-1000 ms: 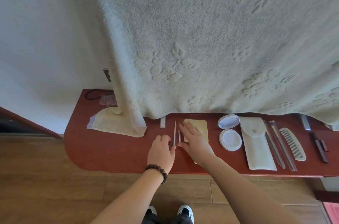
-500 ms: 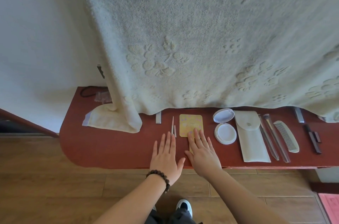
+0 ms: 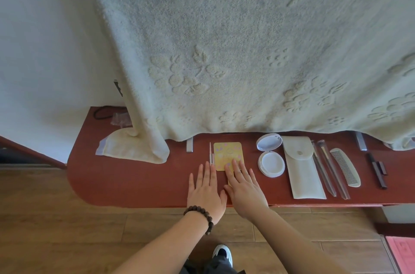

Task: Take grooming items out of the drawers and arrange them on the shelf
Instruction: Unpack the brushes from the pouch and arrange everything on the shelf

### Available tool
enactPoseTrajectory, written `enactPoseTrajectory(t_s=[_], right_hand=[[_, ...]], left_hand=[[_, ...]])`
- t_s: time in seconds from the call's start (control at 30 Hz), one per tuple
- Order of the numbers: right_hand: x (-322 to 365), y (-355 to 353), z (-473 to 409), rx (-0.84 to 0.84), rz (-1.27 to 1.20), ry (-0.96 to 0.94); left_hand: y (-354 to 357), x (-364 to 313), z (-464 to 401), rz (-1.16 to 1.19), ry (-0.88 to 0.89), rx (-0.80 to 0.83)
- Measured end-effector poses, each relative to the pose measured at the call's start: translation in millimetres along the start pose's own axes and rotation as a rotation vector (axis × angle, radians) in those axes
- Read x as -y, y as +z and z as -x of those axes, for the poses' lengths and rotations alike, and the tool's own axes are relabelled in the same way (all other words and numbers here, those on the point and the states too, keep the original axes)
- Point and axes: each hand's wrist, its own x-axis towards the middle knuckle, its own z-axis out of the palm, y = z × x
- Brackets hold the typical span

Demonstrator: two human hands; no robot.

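Grooming items lie in a row on the red shelf (image 3: 125, 184). My left hand (image 3: 205, 190) rests flat with fingers spread, its fingertips just below two thin sticks (image 3: 211, 153). My right hand (image 3: 243, 188) lies flat beside it, fingertips on the lower edge of a yellow patterned card (image 3: 226, 152). To the right are an open white compact (image 3: 270, 157), a pale pouch (image 3: 303, 170), two clear brush handles (image 3: 327, 170), a white comb (image 3: 345, 167) and dark pencils (image 3: 377, 168). Neither hand holds anything.
A large cream towel (image 3: 247, 49) hangs over the back of the shelf and hides part of it; its folded corner (image 3: 134, 148) rests at the left. A small metal bar (image 3: 189, 144) and another metal bar (image 3: 361, 143) poke out under the towel. Wooden floor lies below.
Both hands drew back toward the shelf's front edge and flattened out. The left hand let go of the thin sticks; the yellow card now lies mostly uncovered.
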Motion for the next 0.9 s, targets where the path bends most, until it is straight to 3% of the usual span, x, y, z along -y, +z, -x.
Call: enactPoseTrajectory(t_s=[0.1, 0.2, 0.27, 0.37, 0.9], right_hand=[[-6, -14, 5, -0.215, -0.166, 0.072], [-37, -26, 12, -0.459, -0.25, 0.278], [-61, -29, 13, -0.384, -0.27, 0.391], [-80, -27, 8, -0.309, -0.278, 0.401], [-52, -19, -12, -0.423, -0.324, 0.341]], left_hand=[[-2, -1, 1, 0.001, 0.001, -0.011], [-4, -2, 1, -0.025, 0.052, -0.077], [-4, -5, -1, -0.046, 0.093, -0.093], [-2, -10, -4, -0.068, 0.106, -0.052], [1, -2, -4, -0.111, 0.134, 0.028]])
